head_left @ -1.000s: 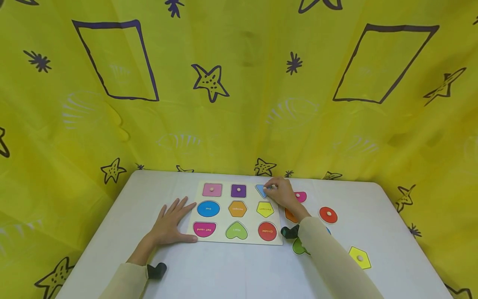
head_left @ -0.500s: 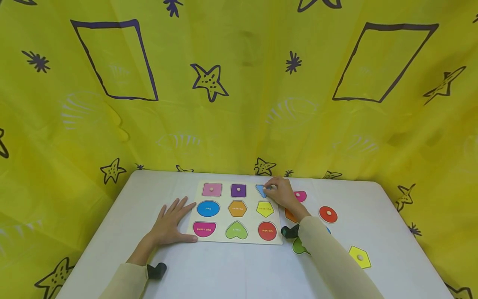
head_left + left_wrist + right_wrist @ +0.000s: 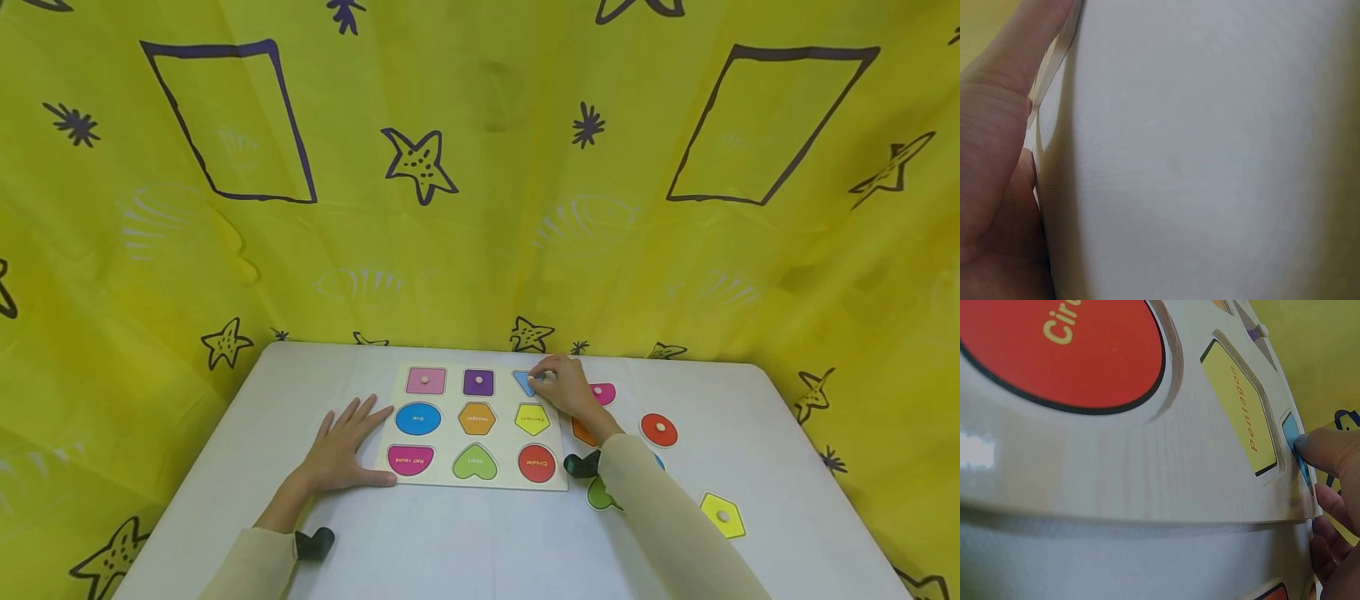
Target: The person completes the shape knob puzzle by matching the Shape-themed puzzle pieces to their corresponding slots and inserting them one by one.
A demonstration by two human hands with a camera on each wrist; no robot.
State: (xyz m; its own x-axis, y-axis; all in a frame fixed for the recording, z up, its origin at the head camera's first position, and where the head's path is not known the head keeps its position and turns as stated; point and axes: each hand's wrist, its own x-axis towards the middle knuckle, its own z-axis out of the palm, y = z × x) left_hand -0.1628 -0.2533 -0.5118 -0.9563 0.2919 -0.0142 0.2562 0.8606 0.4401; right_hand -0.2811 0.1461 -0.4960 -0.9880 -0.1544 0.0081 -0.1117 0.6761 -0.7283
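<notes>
A wooden shape puzzle board (image 3: 507, 442) lies on the white table. My right hand (image 3: 572, 390) is at its far right corner, with thumb and fingers pinching the blue triangle piece (image 3: 522, 379). In the right wrist view the thumb (image 3: 1319, 447) presses against this triangle at its recess; its knob is hidden. Fingers spread, my left hand (image 3: 337, 454) rests flat at the board's left edge, its thumb by the near left corner. A pink rectangle piece (image 3: 415, 382) and a purple square piece (image 3: 470, 382), both knobbed, sit in the far row.
Loose knobbed pieces lie right of the board: a red circle (image 3: 652, 432), a yellow pentagon (image 3: 720, 506), a magenta half round (image 3: 607, 393), a partly covered orange piece (image 3: 582, 433) and a green piece (image 3: 599, 497). A yellow curtain (image 3: 480, 250) hangs behind the table.
</notes>
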